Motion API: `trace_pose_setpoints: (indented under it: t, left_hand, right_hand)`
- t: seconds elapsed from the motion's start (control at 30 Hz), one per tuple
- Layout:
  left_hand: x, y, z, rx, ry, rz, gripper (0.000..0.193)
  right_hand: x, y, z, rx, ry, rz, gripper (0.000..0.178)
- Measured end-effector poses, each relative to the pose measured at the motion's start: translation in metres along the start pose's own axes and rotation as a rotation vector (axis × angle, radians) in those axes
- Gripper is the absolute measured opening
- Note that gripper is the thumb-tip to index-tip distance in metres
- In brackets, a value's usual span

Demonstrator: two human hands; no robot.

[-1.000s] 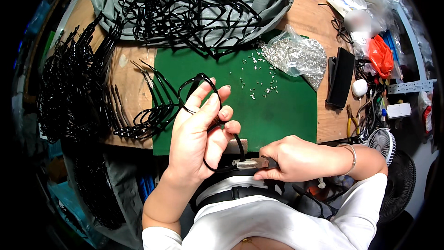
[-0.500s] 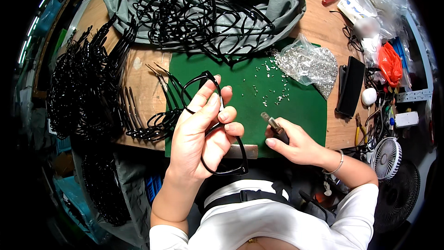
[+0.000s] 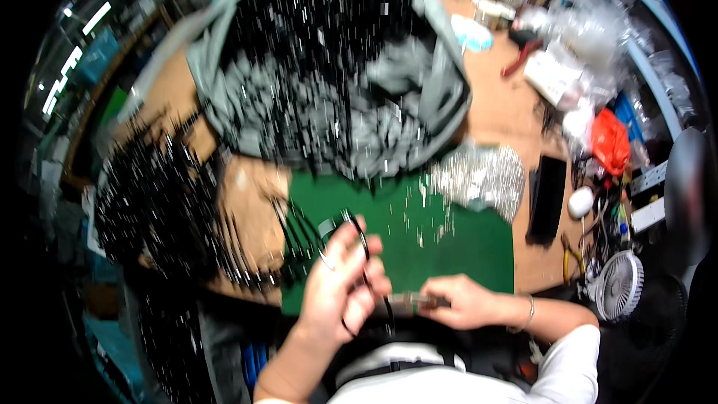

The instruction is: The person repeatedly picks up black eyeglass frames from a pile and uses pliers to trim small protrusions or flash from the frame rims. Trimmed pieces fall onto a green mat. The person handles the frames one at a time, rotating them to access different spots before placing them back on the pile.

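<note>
The picture is smeared by motion. My left hand [image 3: 342, 278] is closed around a black eyeglass frame [image 3: 361, 236], held up over the near part of a green mat [image 3: 479, 258]. One rim shows above the fingers; the lower part is blurred below them. To its right, my right hand [image 3: 462, 303] grips a short metal-tipped hand tool [image 3: 434, 301] by its dark handle, low at the mat's near edge. The tool's tip points left, towards the eyeglass frame and apart from it. Small silver pieces [image 3: 420, 218] lie scattered on the mat beyond the hands.
A clear bag of silver pieces [image 3: 482, 179] sits at the mat's far right. Black eyeglass frames [image 3: 321, 22] fill a grey cloth [image 3: 441, 105] at the back; more are piled on the left [image 3: 149, 202]. A black case [image 3: 547, 198], pliers [image 3: 573, 262] and a fan [image 3: 621, 284] are right.
The whole view has shifted, so the table sits lower in the picture. The tool's tip now points left rather than up and left. Both hands keep their holds.
</note>
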State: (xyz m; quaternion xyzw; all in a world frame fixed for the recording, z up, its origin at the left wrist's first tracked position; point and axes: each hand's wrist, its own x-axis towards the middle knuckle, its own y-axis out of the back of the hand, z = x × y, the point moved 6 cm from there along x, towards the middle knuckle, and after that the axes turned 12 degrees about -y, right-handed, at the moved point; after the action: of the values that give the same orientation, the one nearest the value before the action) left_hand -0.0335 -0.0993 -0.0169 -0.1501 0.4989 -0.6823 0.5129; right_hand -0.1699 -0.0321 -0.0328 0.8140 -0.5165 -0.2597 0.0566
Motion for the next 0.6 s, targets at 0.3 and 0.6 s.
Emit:
trace_pose_setpoints:
  t: [0.3,0.6]
  left_hand:
    - [-0.016,-0.028,-0.01,0.353,0.063,-0.272,0.043]
    - [-0.019,-0.03,-0.02,0.591,-0.204,-0.302,0.033]
  right_hand:
    - [0.007,0.012,0.034,0.063,-0.148,0.24,0.021]
    - [-0.006,-0.002,0.031,0.315,-0.087,0.199,0.018]
